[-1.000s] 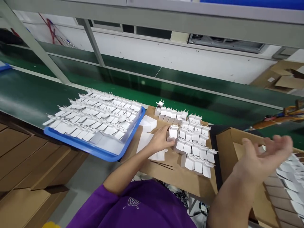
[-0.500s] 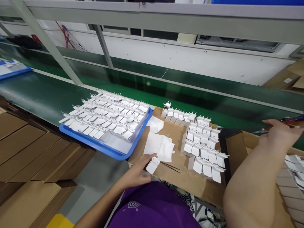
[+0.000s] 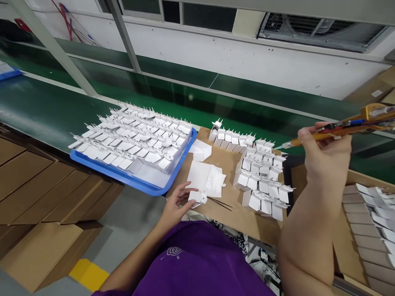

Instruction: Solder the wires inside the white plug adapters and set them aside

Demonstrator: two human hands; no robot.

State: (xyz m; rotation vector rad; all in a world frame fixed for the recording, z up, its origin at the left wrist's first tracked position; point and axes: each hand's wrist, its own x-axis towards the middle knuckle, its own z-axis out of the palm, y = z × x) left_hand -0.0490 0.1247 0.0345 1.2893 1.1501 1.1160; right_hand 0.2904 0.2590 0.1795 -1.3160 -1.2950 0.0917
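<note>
My left hand (image 3: 179,201) is closed around a small white plug adapter (image 3: 197,197), thumb and fingers at its edges. The adapter is low over the front of a brown cardboard sheet (image 3: 236,205). My right hand (image 3: 327,152) grips an orange glue gun (image 3: 300,142), raised over the right side. Its pale nozzle points left, close to the back rows of white adapters (image 3: 262,172) standing on the cardboard. White cloth or paper (image 3: 205,179) lies just beyond my left hand. Thin black sticks (image 3: 219,202) rest beside the adapter.
A blue tray (image 3: 151,189) full of white adapters is on the left, partly on the green conveyor (image 3: 46,107). More adapters fill an open carton (image 3: 342,230) at right. Brown cartons (image 3: 52,246) stand at lower left. A metal post (image 3: 58,49) rises behind the tray.
My right hand has swung left from the right edge, bringing the glue gun into full view. My left hand has turned the adapter and now grips it with the thumb. The view has tilted down.
</note>
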